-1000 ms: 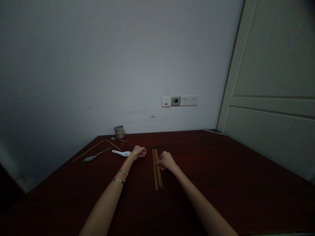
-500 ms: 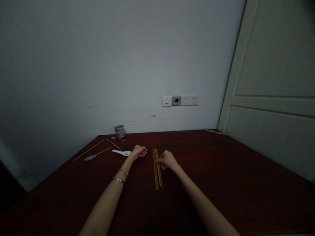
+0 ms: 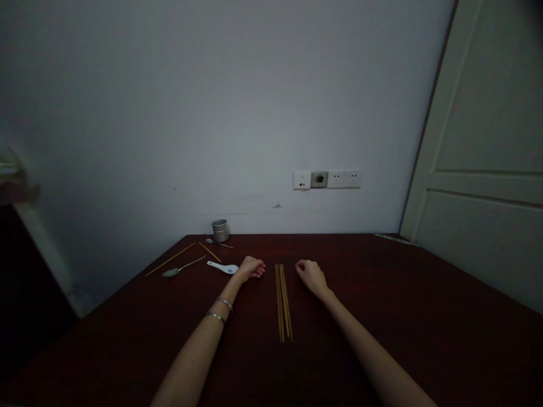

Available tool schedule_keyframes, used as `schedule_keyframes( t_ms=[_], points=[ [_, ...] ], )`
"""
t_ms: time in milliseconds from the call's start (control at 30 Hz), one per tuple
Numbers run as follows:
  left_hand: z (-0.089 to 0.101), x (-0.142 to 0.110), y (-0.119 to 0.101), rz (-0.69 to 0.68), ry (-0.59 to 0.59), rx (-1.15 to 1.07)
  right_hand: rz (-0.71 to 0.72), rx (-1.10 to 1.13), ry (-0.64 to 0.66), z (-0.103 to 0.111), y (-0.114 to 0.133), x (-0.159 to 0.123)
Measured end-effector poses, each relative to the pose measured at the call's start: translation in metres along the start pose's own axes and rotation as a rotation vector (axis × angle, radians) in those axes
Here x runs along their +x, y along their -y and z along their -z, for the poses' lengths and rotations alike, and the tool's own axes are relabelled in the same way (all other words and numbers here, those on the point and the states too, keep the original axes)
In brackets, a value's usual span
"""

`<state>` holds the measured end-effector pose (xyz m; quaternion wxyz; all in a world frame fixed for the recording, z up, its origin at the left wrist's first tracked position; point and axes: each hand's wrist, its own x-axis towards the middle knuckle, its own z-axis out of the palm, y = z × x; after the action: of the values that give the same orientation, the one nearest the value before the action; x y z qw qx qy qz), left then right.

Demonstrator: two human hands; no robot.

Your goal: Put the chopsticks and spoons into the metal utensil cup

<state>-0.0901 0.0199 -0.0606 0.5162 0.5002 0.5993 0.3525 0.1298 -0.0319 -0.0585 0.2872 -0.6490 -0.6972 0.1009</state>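
Several wooden chopsticks [image 3: 284,302] lie side by side on the dark red table, pointing away from me. To their right is my right hand [image 3: 312,276], apart from them, its fingers curled together with nothing seen in them. On the other side my left hand [image 3: 251,268] rests on the table with fingers loosely curled and nothing showing in them. It wears two bracelets at the wrist. A white ceramic spoon [image 3: 222,267] lies just left of that hand, its bowl end close to the wrist.
Farther left lie a large metal spoon [image 3: 172,272], a long stick [image 3: 170,259], a shorter stick [image 3: 210,252] and a small metal spoon [image 3: 219,243]. A metal cup [image 3: 220,231] stands by the wall. Wall sockets [image 3: 336,180] and a pale door [image 3: 487,147] bound the table.
My right hand has let go of the chopsticks and moved right, away from them. My left hand stays in place. The view has shifted, and a blurred shape appears at the left edge.
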Motion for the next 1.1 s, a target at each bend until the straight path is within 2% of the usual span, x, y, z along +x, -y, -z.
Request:
schedule_keyframes(
  t_ms=[167,300,433,533,633,767,900,1000,1100],
  points=[
    [-0.001,-0.003,0.0,0.006,-0.005,-0.012,0.052,0.021,0.008,-0.006,-0.002,0.013],
    [0.004,-0.01,-0.017,0.023,0.018,0.003,0.121,0.073,0.02,-0.01,0.013,0.03],
    [0.021,-0.023,-0.054,-0.164,0.033,-0.011,0.221,0.123,0.055,-0.018,0.044,0.05],
    [0.045,-0.027,-0.077,-0.306,-0.032,-0.017,0.287,0.163,0.108,-0.028,0.071,0.064],
    [0.08,-0.022,-0.083,-0.356,-0.201,0.053,0.355,0.19,0.157,-0.04,0.098,0.076],
    [0.149,-0.007,-0.065,-0.342,-0.5,0.215,0.425,0.135,0.21,-0.056,0.132,0.091],
    [0.23,0.003,-0.028,-0.125,-0.745,0.465,0.468,-0.008,0.243,-0.07,0.162,0.106],
    [0.282,0.004,0.0,-0.029,-0.853,0.744,0.548,-0.133,0.231,-0.083,0.184,0.117],
    [0.317,0.001,0.023,0.06,-0.867,0.846,0.589,-0.181,0.229,-0.102,0.203,0.127]
  ],
)
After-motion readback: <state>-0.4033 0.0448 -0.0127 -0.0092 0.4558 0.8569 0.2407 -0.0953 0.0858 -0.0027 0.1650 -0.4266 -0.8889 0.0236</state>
